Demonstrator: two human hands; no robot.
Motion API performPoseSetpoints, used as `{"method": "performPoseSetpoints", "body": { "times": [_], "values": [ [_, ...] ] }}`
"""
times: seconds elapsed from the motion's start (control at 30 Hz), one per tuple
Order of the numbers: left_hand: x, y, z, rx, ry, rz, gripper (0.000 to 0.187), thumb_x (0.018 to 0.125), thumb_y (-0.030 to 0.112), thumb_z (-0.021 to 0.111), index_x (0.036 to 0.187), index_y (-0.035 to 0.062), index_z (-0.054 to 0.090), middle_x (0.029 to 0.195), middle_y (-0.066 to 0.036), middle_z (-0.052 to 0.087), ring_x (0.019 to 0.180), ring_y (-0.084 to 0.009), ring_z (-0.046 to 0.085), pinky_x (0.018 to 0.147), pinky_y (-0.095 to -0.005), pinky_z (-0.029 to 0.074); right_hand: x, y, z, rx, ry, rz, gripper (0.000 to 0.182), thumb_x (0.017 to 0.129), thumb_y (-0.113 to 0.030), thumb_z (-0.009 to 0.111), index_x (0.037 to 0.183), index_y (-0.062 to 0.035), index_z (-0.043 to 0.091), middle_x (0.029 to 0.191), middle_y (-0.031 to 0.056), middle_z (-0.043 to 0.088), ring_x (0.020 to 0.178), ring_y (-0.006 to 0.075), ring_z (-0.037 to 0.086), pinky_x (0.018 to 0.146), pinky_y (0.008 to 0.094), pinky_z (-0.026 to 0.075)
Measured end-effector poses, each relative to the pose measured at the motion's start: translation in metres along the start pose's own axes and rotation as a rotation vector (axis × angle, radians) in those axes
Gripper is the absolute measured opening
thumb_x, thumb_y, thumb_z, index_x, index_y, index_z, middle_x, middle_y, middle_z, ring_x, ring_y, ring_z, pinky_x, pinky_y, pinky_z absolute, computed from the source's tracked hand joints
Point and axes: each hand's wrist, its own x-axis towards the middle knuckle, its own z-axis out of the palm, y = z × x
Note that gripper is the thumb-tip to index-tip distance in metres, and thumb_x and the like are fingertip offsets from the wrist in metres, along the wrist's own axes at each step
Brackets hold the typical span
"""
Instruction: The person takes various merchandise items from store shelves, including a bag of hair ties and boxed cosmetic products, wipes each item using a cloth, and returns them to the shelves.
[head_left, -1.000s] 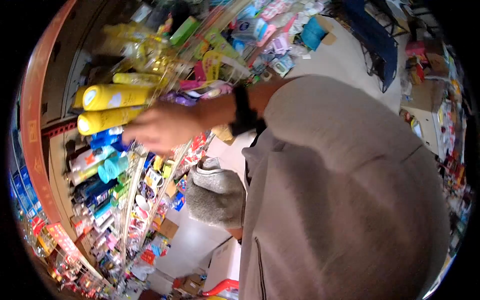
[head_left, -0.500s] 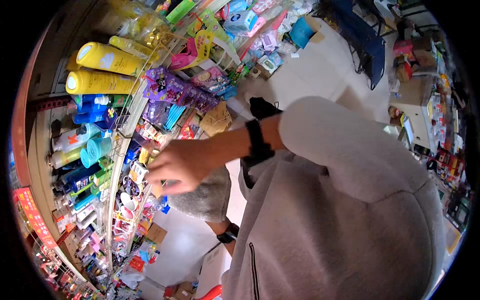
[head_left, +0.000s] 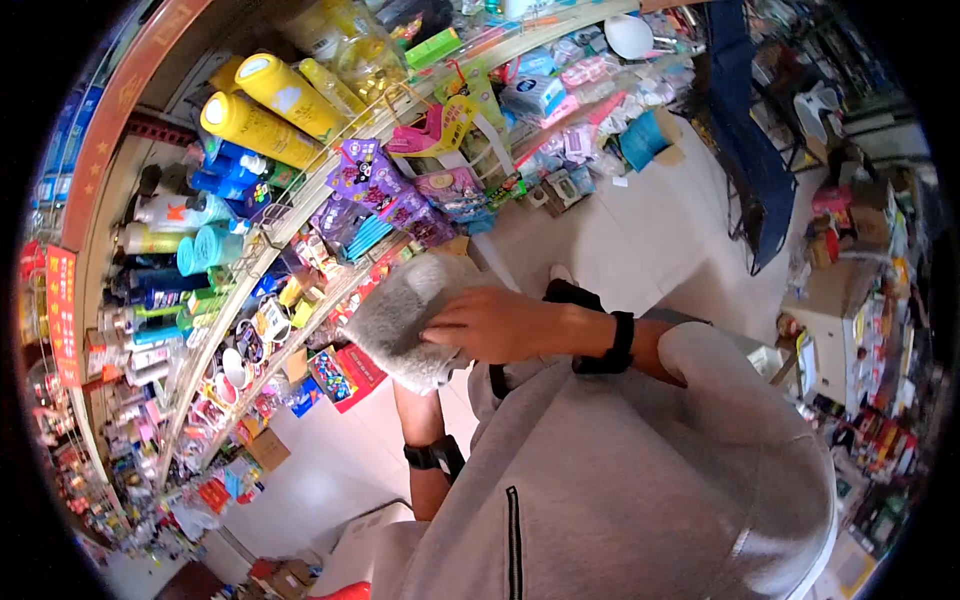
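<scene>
A fluffy grey cloth point(head_left: 395, 305) is up in front of my torso, close to the shelves. My right hand point(head_left: 490, 325) lies over its near side, fingers bent and pressed into the pile. From below, my left forearm rises to the cloth's lower edge; my left hand is under it, its fingers hidden, and the cloth rests on that hand. Both wrists wear black bands. Just beyond the cloth hang purple snack packets point(head_left: 385, 190). A red box with a colourful picture point(head_left: 345, 375) is beside the cloth, low by the shelf.
Crowded shelves curve along my left, with yellow bottles point(head_left: 260, 130), teal tubs point(head_left: 208, 248) and white cups point(head_left: 234, 368). A dark blue folding chair point(head_left: 770, 190) stands on the tiled floor point(head_left: 620, 220). Stacked goods and a pale cabinet point(head_left: 835, 330) line the right side.
My right hand has drawn back from the shelf onto the cloth. The cloth and my left arm have moved up. The view has turned, and the red box has come into sight.
</scene>
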Motion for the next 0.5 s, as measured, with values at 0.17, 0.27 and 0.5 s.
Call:
{"method": "performPoseSetpoints", "body": {
  "times": [0.17,0.27,0.5],
  "values": [
    [0.004,-0.011,0.035,-0.007,-0.078,0.065,0.048,0.078,0.01,0.064,0.124,0.0013,0.055,0.122,-0.009,0.06,0.114,-0.0245,0.055,0.1,-0.035,0.04,-0.027,0.007,-0.067,0.258,0.012,0.336,0.023,0.091,-0.014,0.058,0.107,0.0026,0.06,0.081,0.0172,0.064,0.079,0.032,0.066,0.07,0.0424,0.051],
    [0.012,-0.022,0.072,-0.367,-0.004,0.028,0.049,0.096,0.029,0.055,0.134,-0.0009,0.049,0.127,-0.012,0.058,0.118,-0.0259,0.053,0.104,-0.0347,0.039,-0.055,0.034,-0.093,0.591,0.024,0.747,0.026,0.095,-0.023,0.06,0.104,0.0017,0.06,0.086,0.0113,0.066,0.081,0.0218,0.067,0.069,0.0383,0.052],
    [0.027,-0.026,0.121,-1.068,-0.2,-0.352,0.108,0.084,0.082,0.034,0.148,-0.0053,0.028,0.149,-0.021,0.04,0.136,-0.0352,0.041,0.116,-0.0457,0.03,-0.117,0.092,-0.121,1.495,0.664,1.07,0.035,0.093,-0.034,0.064,0.113,-0.0045,0.064,0.103,0.0064,0.067,0.09,0.0167,0.066,0.079,0.0321,0.053]
  ]
}}
